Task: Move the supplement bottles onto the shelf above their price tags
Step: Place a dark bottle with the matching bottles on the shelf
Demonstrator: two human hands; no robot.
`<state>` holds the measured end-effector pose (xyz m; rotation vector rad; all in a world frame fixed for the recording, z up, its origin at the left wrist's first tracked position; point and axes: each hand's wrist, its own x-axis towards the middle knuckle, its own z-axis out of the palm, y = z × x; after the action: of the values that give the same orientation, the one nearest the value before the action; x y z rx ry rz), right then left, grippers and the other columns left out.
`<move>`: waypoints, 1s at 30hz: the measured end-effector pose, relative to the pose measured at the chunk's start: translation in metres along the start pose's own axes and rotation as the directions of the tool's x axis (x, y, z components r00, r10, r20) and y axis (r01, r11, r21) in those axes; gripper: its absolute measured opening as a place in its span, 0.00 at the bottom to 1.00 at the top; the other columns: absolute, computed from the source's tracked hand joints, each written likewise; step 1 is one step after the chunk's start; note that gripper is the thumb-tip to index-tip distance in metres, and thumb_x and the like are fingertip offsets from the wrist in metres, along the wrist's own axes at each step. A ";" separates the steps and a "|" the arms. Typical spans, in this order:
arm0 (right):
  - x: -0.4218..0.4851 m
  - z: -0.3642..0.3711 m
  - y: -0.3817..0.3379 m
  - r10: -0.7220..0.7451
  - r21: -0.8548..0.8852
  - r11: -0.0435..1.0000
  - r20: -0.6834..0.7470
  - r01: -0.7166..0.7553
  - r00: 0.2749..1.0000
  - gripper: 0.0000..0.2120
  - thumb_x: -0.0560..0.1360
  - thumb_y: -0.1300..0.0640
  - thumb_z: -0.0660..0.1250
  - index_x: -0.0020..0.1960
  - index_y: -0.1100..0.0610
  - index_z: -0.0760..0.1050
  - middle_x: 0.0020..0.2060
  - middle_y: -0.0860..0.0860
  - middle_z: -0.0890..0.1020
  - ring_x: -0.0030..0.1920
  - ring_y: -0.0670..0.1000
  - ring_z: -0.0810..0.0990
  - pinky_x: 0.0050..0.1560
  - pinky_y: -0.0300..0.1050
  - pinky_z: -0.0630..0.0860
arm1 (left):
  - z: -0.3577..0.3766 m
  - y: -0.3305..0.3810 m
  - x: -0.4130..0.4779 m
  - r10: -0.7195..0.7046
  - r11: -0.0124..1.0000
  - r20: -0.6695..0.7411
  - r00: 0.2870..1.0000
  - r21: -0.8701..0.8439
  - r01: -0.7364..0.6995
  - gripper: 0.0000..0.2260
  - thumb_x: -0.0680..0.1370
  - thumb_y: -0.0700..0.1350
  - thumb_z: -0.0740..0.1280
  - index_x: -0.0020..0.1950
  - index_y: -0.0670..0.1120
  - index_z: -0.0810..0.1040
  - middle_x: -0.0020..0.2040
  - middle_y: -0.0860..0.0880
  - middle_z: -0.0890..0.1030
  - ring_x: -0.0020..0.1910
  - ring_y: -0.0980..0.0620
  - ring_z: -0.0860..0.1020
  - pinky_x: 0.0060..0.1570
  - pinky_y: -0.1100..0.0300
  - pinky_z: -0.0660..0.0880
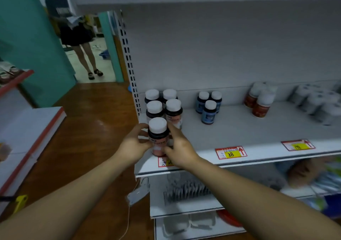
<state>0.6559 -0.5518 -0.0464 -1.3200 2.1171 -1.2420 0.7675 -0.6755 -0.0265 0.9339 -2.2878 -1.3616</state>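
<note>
My left hand [132, 144] and right hand [180, 147] both grip one pink-label bottle [158, 134] at the shelf [239, 129] front edge, left of frame centre. Four matching bottles [173, 108] stand behind it, 2x2. Three blue-label bottles [209, 110] are further right. Three price tags [230, 153] are on the edge, one half hidden.

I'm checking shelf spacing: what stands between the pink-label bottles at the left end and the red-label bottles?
Three blue-label bottles with white caps, grouped near the back of the shelf, bare shelf either side; the head view shows it.
</note>
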 end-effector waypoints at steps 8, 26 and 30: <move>0.012 0.010 -0.005 0.018 -0.093 0.995 -0.065 -0.024 0.998 0.31 0.77 0.54 0.63 0.74 0.45 0.53 0.64 0.55 0.73 0.57 0.59 0.77 0.55 0.57 0.76 | -0.002 0.000 0.011 -0.020 1.000 -0.002 1.000 -0.023 0.019 0.23 0.73 0.35 0.69 0.63 0.52 0.68 0.54 0.48 0.75 0.51 0.48 0.77 0.41 0.64 0.73; -0.008 -0.134 -0.091 0.099 -0.425 0.901 -0.005 -0.092 0.995 0.32 0.74 0.51 0.68 0.73 0.56 0.59 0.69 0.58 0.67 0.65 0.59 0.70 0.62 0.49 0.70 | -0.063 0.140 -0.023 0.142 0.866 0.099 0.985 0.469 -0.172 0.32 0.76 0.49 0.66 0.76 0.51 0.54 0.75 0.48 0.60 0.69 0.46 0.66 0.59 0.59 0.67; -0.032 -0.192 -0.087 0.108 -0.457 0.883 -0.022 -0.106 0.994 0.35 0.74 0.47 0.66 0.76 0.51 0.54 0.73 0.55 0.61 0.70 0.56 0.64 0.65 0.46 0.66 | -0.032 0.186 -0.045 0.189 0.860 0.110 0.976 0.460 -0.218 0.32 0.76 0.53 0.66 0.75 0.55 0.54 0.74 0.46 0.63 0.54 0.50 0.75 0.48 0.57 0.73</move>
<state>0.5905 -0.4457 0.1262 -1.3509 2.5441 -0.7125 0.7495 -0.6040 0.1533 0.7521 -2.7382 -0.7642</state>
